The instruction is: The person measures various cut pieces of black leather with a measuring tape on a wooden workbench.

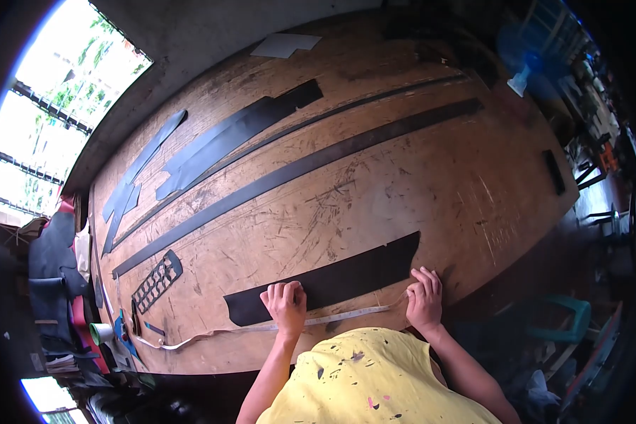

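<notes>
A dark piece of sheet material (339,274), like leather, lies flat on the wooden table near its front edge. My left hand (285,306) rests over its lower left part with the fingers curled closed; what they hold, if anything, is hidden. Along the piece's near side runs a pale measuring tape (346,315), passing by my left wrist. My right hand (424,300) is at the tape's right end with bent fingers closed on it, just below the right end of the dark piece.
A long dark strip (304,167) crosses the wooden table (431,191). Beyond it lie grey cut pieces (222,141) and a white sheet (286,45). A black lattice piece (157,283) is at the left, a black bar (552,172) at the right. A green stool (579,318) stands off the right edge.
</notes>
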Demonstrator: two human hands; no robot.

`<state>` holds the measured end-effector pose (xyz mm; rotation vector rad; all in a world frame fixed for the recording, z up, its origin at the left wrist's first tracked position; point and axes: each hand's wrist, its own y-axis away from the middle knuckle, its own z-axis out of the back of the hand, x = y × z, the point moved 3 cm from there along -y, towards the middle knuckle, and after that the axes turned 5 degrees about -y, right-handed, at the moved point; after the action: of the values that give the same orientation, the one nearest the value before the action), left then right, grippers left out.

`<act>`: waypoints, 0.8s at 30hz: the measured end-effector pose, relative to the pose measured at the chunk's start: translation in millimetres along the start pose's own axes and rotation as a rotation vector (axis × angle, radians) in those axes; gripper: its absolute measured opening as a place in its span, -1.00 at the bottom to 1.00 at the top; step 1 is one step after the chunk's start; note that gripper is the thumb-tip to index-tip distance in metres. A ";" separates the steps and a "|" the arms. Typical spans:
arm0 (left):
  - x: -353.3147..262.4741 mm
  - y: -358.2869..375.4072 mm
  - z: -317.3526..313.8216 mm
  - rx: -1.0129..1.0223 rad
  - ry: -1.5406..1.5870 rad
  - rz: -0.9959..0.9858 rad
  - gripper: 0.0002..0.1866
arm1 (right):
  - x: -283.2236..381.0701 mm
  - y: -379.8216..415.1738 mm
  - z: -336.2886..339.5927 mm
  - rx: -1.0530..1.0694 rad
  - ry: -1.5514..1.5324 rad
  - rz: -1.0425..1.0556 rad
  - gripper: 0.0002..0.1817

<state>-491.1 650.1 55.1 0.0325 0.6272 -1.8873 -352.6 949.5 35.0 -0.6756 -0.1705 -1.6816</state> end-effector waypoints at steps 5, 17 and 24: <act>0.6 17.1 3.0 0.068 -0.019 -0.007 -0.73 | -1.0 1.4 -1.3 0.008 0.005 -0.010 -0.94; -14.5 -4.3 -15.3 0.037 0.048 -0.021 -0.75 | 1.5 0.7 0.7 0.003 0.032 0.015 -0.95; -24.5 10.9 -10.1 0.076 0.059 -0.032 -0.78 | 1.9 1.0 1.0 -0.008 0.017 0.014 -0.94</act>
<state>-474.3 672.7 49.6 0.1282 0.5985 -1.9466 -351.5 948.1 36.6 -0.6666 -0.1467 -1.6753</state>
